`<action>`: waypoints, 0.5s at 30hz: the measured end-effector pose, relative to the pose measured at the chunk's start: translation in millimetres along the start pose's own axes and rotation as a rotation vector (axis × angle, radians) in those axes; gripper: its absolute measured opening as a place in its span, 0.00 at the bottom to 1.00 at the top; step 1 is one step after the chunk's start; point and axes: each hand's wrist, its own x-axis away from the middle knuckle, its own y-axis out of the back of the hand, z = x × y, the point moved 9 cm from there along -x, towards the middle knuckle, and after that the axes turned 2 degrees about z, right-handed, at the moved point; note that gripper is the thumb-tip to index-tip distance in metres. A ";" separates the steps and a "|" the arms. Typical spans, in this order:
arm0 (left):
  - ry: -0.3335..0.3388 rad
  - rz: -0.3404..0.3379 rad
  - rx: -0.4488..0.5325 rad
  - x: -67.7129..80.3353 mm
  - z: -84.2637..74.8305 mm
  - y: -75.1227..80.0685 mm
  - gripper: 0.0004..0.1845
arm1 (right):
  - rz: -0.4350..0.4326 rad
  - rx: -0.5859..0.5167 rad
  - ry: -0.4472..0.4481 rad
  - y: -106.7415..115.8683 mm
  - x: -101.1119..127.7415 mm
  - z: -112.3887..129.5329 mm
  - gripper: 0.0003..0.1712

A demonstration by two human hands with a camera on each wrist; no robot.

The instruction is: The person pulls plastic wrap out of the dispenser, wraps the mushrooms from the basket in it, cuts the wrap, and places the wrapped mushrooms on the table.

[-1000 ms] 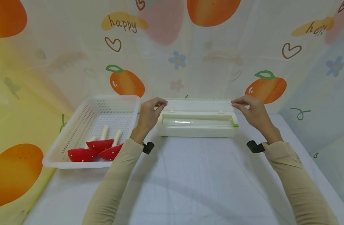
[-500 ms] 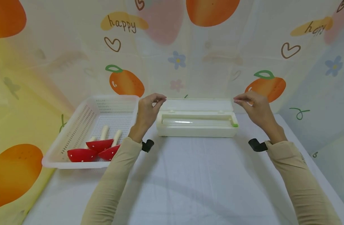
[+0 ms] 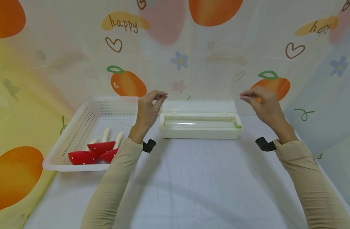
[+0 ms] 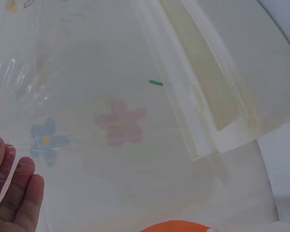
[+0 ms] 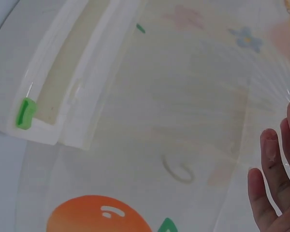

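Note:
A cream cling-film dispenser box [image 3: 200,133] sits on the table with its lid [image 3: 200,106] swung back and the roll [image 3: 200,123] showing. My left hand [image 3: 163,95] pinches the clear film's left corner above the box's left end. At the other end my right hand [image 3: 245,96] pinches the right corner. The film [image 4: 19,82] stretches between them, nearly invisible in the head view, wrinkled near my left fingers [image 4: 14,193]. The right wrist view shows the film [image 5: 261,72] beside my right fingers [image 5: 275,188]. A green slider [image 5: 25,113] sits at the box's right end.
A white perforated basket [image 3: 77,133] stands to the left of the box and holds red mushroom-shaped toys [image 3: 102,148] with pale stems. A fruit-printed cloth covers the wall behind and the sides. A white cloth [image 3: 198,178] covers the table in front of the box.
Both hands have risen from the lid's corners and drifted slightly apart, lifting the film's edge higher above the box. Box and basket have not moved.

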 end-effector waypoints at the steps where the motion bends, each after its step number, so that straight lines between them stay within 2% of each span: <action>1: -0.003 -0.003 0.002 -0.5 -0.7 0.5 0.06 | 0.000 0.006 -0.004 0.9 -0.3 0.7 0.08; 15: -0.096 -0.053 0.015 -11.1 -20.8 12.9 0.06 | -0.059 -0.049 0.051 19.1 -6.8 13.0 0.08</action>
